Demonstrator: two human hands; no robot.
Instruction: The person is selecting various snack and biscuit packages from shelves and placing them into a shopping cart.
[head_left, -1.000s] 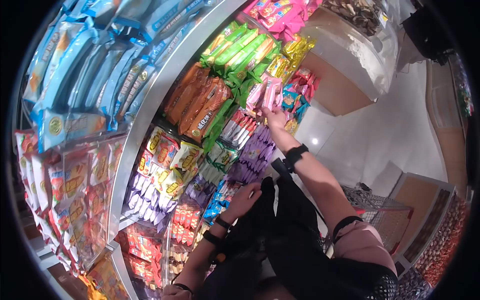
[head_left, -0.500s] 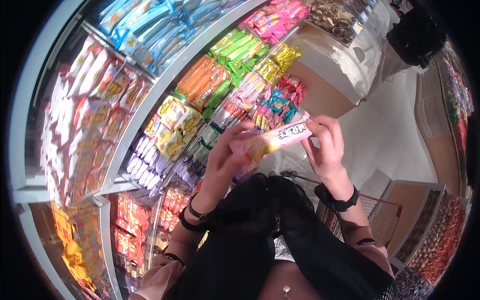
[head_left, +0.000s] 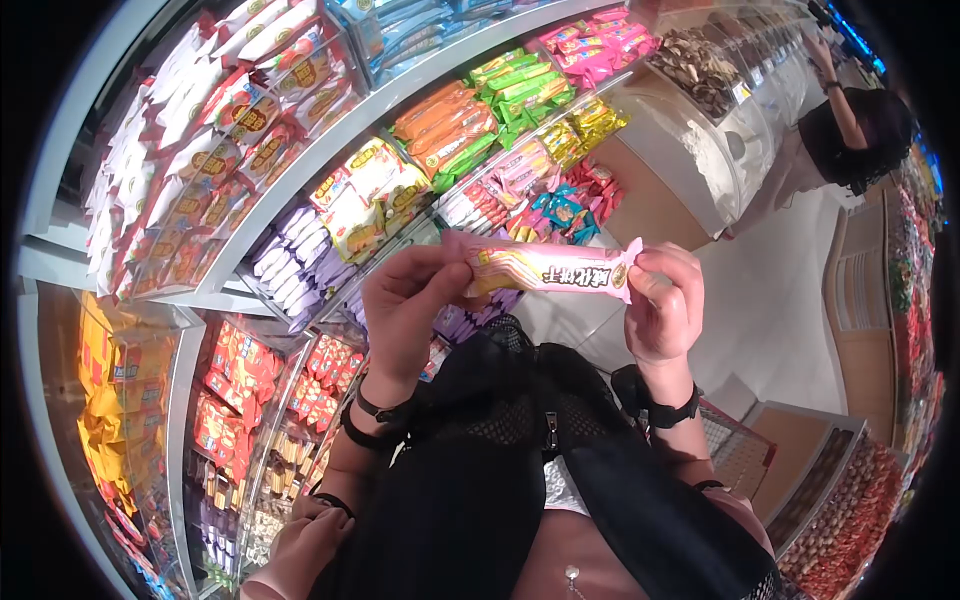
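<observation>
Packet (head_left: 548, 270) (one) between left hand (head_left: 405, 300), right hand (head_left: 665, 310)

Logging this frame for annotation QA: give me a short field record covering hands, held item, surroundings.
left hand: pinches one end of the pink snack packet
right hand: grips the other end
packet pose: roughly level, printed side toward camera
beside: shelves stocked with snack packs
background: another person at a display counter

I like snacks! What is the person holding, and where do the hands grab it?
A long pink snack packet. The left hand pinches its left end and the right hand pinches its right end.
</observation>
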